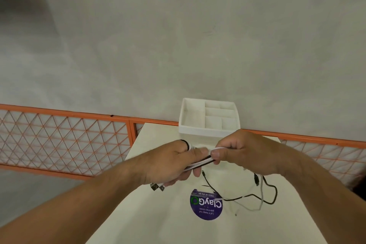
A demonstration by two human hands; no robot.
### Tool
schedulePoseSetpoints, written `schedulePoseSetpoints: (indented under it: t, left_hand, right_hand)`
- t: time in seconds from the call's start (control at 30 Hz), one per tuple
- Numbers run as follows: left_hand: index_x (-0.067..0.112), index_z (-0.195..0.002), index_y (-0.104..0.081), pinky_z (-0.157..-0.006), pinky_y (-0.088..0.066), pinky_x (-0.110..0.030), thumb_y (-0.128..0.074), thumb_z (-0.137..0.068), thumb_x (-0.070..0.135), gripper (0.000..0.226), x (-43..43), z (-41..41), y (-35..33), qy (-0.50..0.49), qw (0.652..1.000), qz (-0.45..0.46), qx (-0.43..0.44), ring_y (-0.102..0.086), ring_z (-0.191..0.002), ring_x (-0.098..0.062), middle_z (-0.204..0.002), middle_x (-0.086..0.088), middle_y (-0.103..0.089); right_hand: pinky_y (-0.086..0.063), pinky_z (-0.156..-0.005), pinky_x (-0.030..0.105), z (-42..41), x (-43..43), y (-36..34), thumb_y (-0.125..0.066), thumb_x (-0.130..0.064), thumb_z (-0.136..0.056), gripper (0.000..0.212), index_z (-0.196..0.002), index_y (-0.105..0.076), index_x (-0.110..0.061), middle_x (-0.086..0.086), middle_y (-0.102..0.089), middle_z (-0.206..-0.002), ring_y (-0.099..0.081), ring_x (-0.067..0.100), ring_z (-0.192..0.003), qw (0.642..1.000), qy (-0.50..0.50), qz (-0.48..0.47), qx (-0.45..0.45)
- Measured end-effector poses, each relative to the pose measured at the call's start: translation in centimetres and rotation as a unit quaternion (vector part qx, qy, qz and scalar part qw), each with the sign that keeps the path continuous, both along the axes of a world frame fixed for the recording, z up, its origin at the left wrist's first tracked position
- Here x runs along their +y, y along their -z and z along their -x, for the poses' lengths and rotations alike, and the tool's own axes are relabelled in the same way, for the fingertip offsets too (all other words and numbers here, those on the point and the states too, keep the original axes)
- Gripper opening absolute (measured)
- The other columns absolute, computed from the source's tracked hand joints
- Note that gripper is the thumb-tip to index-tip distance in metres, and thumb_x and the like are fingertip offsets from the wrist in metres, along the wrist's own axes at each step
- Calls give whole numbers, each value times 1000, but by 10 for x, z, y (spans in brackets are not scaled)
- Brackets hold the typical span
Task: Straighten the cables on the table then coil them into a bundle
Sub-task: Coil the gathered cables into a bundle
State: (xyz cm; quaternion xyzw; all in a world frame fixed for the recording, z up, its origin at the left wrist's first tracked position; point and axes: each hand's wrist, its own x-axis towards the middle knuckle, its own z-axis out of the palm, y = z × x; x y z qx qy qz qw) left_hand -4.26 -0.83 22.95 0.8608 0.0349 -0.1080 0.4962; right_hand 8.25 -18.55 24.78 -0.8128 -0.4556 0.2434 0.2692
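Note:
A bundle of black and white cables [200, 162] runs between both hands above the cream table [150, 216]. My left hand [170, 164] grips the bundle, with loops showing over its thumb side and USB plugs [157, 186] sticking out below the palm. My right hand [243, 154] pinches the bundle's right end between thumb and fingers. Loose black cable [247, 196] and white cable [259, 204] tails trail from under my right hand and lie curved on the table.
A white compartment tray [210, 120] stands at the table's far edge. A round purple sticker [206, 205] is stuck on the tabletop below the hands. An orange mesh railing [65, 134] runs behind the table on both sides, against a grey floor.

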Motion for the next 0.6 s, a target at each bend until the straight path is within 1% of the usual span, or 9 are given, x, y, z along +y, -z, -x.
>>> schedulePoseSetpoints:
  t: [0.1,0.2,0.3,0.37,0.4,0.47,0.5,0.53,0.6]
  left_hand:
    - [9,-69,-53,-44,-29,-27,-53,-94,47,45,-1,2,5,32,997,65,13,-30,-39,-15,-48,-1,-37]
    - [10,-59,-42,-44,-24,-29,-60,-90,40,47,-5,4,14,62,988,141,17,-25,-37,-16,-46,-4,-30]
    - [13,-54,-34,-41,-23,-18,-62,-80,40,46,-13,3,19,57,971,228,42,-20,-35,-14,-43,-1,-25]
    - [16,-50,-36,-39,-24,-14,-60,-77,37,42,-19,1,18,70,953,291,47,-22,-30,-11,-38,2,-29]
    - [17,-48,-37,-39,-25,-13,-59,-78,34,41,-21,0,17,82,941,326,46,-24,-28,-10,-36,2,-30]
    - [18,-44,-41,-39,-26,-10,-56,-80,28,40,-26,-4,13,112,912,393,40,-27,-25,-8,-33,3,-34]
    - [19,-43,-44,-38,-27,-10,-55,-81,25,40,-27,-6,11,131,897,422,34,-29,-24,-8,-33,3,-37]
    - [18,-44,-47,-38,-29,-10,-54,-84,22,41,-27,-9,9,152,880,448,28,-32,-24,-7,-33,3,-39]
    - [16,-47,-51,-37,-34,-10,-57,-87,16,41,-23,-14,4,183,855,484,13,-37,-25,-6,-36,3,-45]
  right_hand:
    - [-33,-51,31,-3,0,-4,-62,-46,-85,25,-86,-75,-24,-6,-38,-54,-33,15,-54,996,-8,-42,74]
    - [-27,-48,27,-2,1,-2,-66,-44,-79,27,-100,-74,-30,0,-48,-61,-32,15,-53,984,-14,-111,141]
    - [-28,-48,23,1,2,12,-70,-47,-77,34,-108,-72,-32,12,-47,-73,-29,14,-53,967,-17,-172,189]
    - [-28,-46,20,2,3,23,-75,-54,-70,47,-108,-73,-26,20,-53,-89,-30,10,-50,944,-25,-218,248]
    - [-27,-45,19,3,4,28,-76,-57,-68,52,-107,-74,-24,22,-54,-91,-30,9,-49,931,-26,-240,275]
    - [-26,-44,18,7,6,35,-76,-62,-65,56,-103,-75,-21,14,-52,-76,-26,10,-49,908,-27,-277,312]
    - [-25,-43,17,10,8,36,-74,-63,-66,56,-102,-75,-20,10,-49,-69,-23,13,-50,898,-27,-293,326]
    - [-24,-43,17,13,9,37,-72,-62,-69,56,-102,-74,-17,8,-45,-65,-20,16,-51,890,-24,-309,334]
    - [-23,-42,17,19,11,34,-64,-55,-78,47,-98,-73,-13,3,-37,-57,-20,11,-48,879,0,-337,337]
